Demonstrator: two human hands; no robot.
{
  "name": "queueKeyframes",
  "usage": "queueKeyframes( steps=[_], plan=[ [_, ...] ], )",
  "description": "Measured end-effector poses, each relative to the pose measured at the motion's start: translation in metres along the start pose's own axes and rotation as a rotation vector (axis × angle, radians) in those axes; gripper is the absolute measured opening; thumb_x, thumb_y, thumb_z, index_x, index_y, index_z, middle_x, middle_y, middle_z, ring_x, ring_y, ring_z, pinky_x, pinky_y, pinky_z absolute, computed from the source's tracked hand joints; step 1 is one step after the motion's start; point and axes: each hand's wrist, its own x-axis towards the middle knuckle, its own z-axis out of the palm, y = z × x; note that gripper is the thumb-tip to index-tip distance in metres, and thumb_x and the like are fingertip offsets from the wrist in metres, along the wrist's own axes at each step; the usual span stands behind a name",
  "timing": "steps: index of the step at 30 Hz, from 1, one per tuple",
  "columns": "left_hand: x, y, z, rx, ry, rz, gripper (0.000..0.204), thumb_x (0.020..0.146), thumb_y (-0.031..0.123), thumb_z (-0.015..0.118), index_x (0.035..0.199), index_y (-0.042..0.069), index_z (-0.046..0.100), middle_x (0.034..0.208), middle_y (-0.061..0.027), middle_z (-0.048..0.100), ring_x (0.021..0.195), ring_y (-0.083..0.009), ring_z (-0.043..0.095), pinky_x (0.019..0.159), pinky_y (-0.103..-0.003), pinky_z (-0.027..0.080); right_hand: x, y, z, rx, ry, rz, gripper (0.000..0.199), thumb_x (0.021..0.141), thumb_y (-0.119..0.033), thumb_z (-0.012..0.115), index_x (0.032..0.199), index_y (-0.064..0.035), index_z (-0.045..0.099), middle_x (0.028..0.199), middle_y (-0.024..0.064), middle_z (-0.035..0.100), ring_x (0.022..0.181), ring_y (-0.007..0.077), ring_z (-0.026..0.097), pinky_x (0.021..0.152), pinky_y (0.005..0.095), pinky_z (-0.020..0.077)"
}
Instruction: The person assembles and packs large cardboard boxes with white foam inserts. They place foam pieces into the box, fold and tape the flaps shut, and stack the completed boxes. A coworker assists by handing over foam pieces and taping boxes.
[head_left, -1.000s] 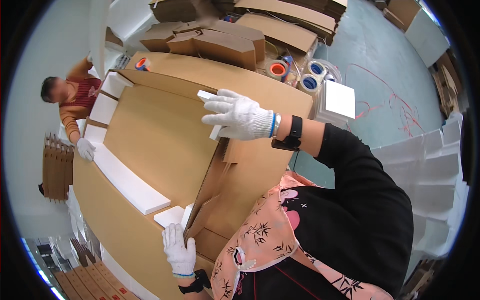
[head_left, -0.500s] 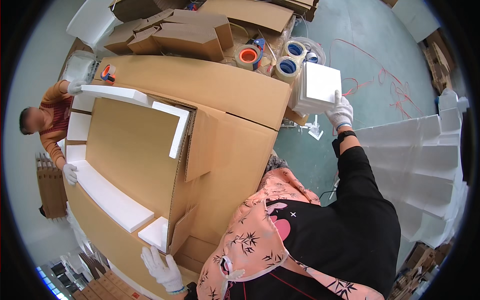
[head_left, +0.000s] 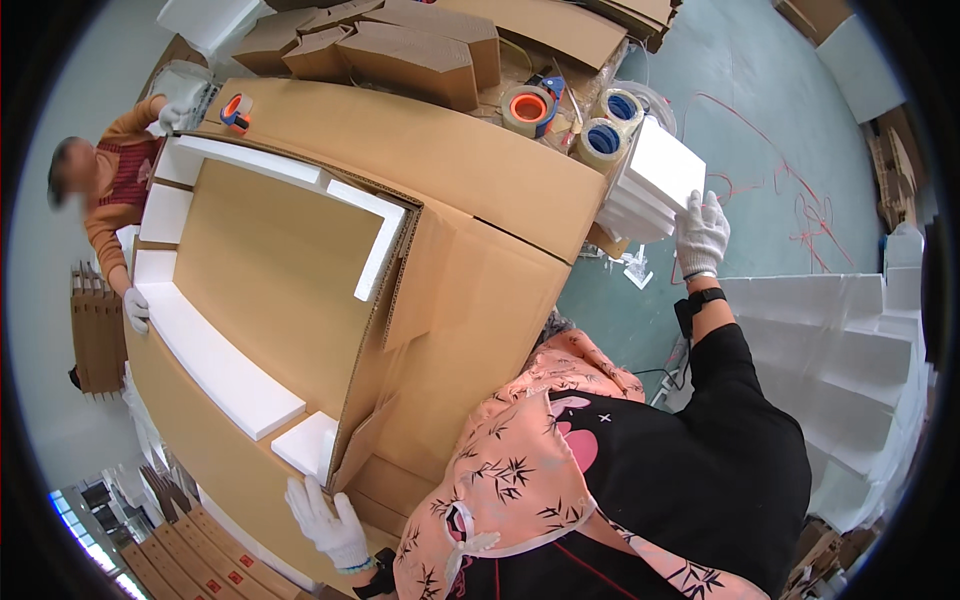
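Observation:
A large flat cardboard box [head_left: 470, 190] lies open in front of me, lined along its edges with white foam strips [head_left: 215, 365]. My left hand [head_left: 325, 520], in a white glove, rests on the near edge of the box beside a small foam block [head_left: 305, 445]. My right hand [head_left: 702, 232], also gloved, reaches out to the right and grips a stack of white foam blocks [head_left: 650, 180] at the box's far right corner. An inner cardboard sheet [head_left: 270, 270] lies flat inside the foam frame.
A co-worker in an orange top [head_left: 110, 200] stands at the far left side of the box, a gloved hand [head_left: 135, 308] on the foam. Tape rolls [head_left: 528, 105] and a tape dispenser [head_left: 236, 108] sit nearby. Folded cartons [head_left: 420, 45] lie beyond; stacked foam [head_left: 850, 370] stands at my right.
My right hand left the foam strip over the box, swung right to the foam stack and now grips it. My left hand stayed at the near edge.

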Motion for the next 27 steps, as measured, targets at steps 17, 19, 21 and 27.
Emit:
queueKeyframes(
  steps=[17, 19, 21, 27],
  plan=[
    [-0.049, 0.040, -0.003, -0.143, 0.216, -0.266, 0.054, 0.076, 0.006, 0.067, 0.129, 0.003, 0.054, 0.140, -0.0259, 0.045, 0.128, -0.0484, 0.042, 0.110, -0.055, 0.033, 0.068, -0.353, -0.296, 1.266, 0.210, -1.415, 0.043, 0.079, -0.007, 0.068, 0.120, -0.0070, 0.059, 0.100, 0.0145, 0.066, 0.089, 0.0327, 0.065, 0.077, 0.0388, 0.0538],
    [-0.062, 0.052, -0.001, -0.154, 0.256, -0.265, 0.055, 0.076, 0.006, 0.067, 0.129, 0.002, 0.053, 0.140, -0.0263, 0.045, 0.127, -0.0486, 0.043, 0.110, -0.055, 0.033, 0.041, -0.390, -0.298, 1.162, 0.004, -1.604, 0.039, 0.080, -0.008, 0.065, 0.118, -0.0105, 0.058, 0.097, 0.0153, 0.065, 0.087, 0.0352, 0.065, 0.073, 0.0413, 0.0541],
    [-0.071, 0.064, -0.003, -0.154, 0.249, -0.339, 0.048, 0.076, 0.007, 0.065, 0.123, 0.000, 0.057, 0.135, -0.0272, 0.048, 0.122, -0.0468, 0.047, 0.105, -0.053, 0.037, 0.024, -0.412, -0.275, 1.032, -0.079, -1.766, 0.037, 0.079, -0.009, 0.062, 0.116, -0.0105, 0.057, 0.094, 0.0139, 0.064, 0.083, 0.0354, 0.065, 0.073, 0.0424, 0.0539],
    [-0.079, 0.093, 0.005, -0.403, 0.212, -0.426, 0.030, 0.080, 0.010, 0.060, 0.108, -0.001, 0.065, 0.116, -0.0251, 0.063, 0.101, -0.0404, 0.062, 0.090, -0.044, 0.050, 0.003, -0.410, -0.231, 0.801, -0.204, -1.850, 0.021, 0.077, -0.018, 0.067, 0.097, -0.0096, 0.063, 0.100, 0.0091, 0.063, 0.093, 0.0281, 0.062, 0.084, 0.0397, 0.0495]
  ],
)
